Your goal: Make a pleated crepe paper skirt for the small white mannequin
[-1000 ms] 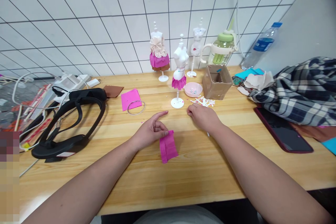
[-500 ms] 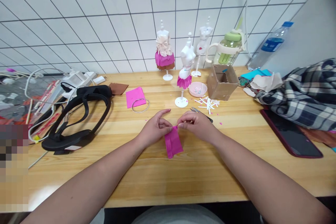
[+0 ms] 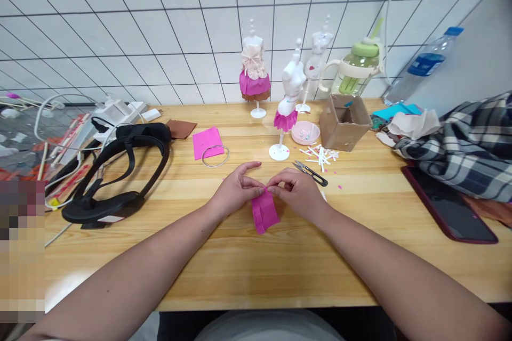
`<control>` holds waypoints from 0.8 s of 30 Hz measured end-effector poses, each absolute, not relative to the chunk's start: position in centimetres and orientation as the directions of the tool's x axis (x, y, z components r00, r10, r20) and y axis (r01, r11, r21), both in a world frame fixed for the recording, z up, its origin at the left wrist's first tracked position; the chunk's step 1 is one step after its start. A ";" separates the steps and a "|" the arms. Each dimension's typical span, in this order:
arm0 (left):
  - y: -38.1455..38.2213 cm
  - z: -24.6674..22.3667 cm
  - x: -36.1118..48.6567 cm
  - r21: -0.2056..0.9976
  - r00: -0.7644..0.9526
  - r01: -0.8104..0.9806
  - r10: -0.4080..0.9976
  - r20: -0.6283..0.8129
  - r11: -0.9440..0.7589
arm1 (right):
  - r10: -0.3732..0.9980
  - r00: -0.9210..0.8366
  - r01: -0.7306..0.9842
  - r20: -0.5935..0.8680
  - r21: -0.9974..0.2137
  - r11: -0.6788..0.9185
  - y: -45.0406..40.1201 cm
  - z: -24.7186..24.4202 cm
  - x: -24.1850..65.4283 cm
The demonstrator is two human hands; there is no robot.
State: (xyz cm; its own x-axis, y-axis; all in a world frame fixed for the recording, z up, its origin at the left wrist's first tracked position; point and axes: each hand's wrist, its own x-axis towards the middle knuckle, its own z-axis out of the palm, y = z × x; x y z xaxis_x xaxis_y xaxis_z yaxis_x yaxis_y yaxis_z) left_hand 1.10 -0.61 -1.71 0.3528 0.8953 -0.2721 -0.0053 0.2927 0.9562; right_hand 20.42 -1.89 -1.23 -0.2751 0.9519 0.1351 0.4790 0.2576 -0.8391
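Observation:
A small magenta fabric piece (image 3: 264, 213) with a folded strip down its left side hangs from my fingers, above the front middle of the table. My left hand (image 3: 239, 189) pinches its top edge between thumb and finger, the index finger stretched out. Close beside it, my right hand (image 3: 295, 192) pinches the same top edge, thumb and fingertips together. Thread snips (image 3: 311, 173) lie just beyond my right hand. Behind both hands stands a white mini mannequin (image 3: 293, 82) wearing a ruffled magenta skirt (image 3: 285, 120).
Further back are a dressed mannequin (image 3: 255, 66), a bare one (image 3: 318, 50), a pink dish (image 3: 305, 133), white paper strips (image 3: 322, 156) and a cardboard box (image 3: 344, 123). At left lie a pink square (image 3: 205, 141), a metal ring (image 3: 215, 163) and a black headset (image 3: 116, 208); at right, a phone (image 3: 452, 208).
My right hand has shifted slightly left, closer to my left hand on the fabric's top edge. The snips now show more fully. The whole view has shifted slightly.

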 end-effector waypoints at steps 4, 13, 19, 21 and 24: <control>-0.7 -1.6 1.1 0.954 0.357 -0.021 0.893 -0.274 0.300 | 0.966 -0.249 0.498 0.075 -0.845 0.194 -2.1 -1.4 20.3; -0.9 -1.3 1.1 0.967 0.434 -0.006 0.872 -0.226 0.253 | 0.972 -0.234 0.346 0.013 -0.933 0.096 -2.1 -1.5 20.3; -0.9 -1.9 1.2 0.983 0.431 0.065 0.884 -0.183 0.171 | 0.941 -0.314 0.098 -0.126 -0.990 -0.100 -1.7 -1.7 20.4; -0.9 -1.9 1.1 0.984 0.428 0.073 0.886 -0.176 0.161 | 0.928 -0.331 0.073 -0.172 -0.985 -0.156 -1.6 -1.6 20.5; -1.0 -1.7 1.0 0.983 0.417 0.098 0.891 -0.182 0.155 | 0.910 -0.347 0.085 -0.229 -0.974 -0.212 -1.5 -1.4 20.7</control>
State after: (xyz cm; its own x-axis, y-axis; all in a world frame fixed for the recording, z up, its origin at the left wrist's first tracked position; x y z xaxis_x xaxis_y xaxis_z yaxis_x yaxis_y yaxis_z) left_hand 1.03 -0.95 -1.71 0.4166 0.8907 -0.1821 0.0979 0.1552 0.9830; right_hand 20.66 -1.52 -1.38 -0.3470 0.9096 -0.2286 0.0852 -0.2122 -0.9735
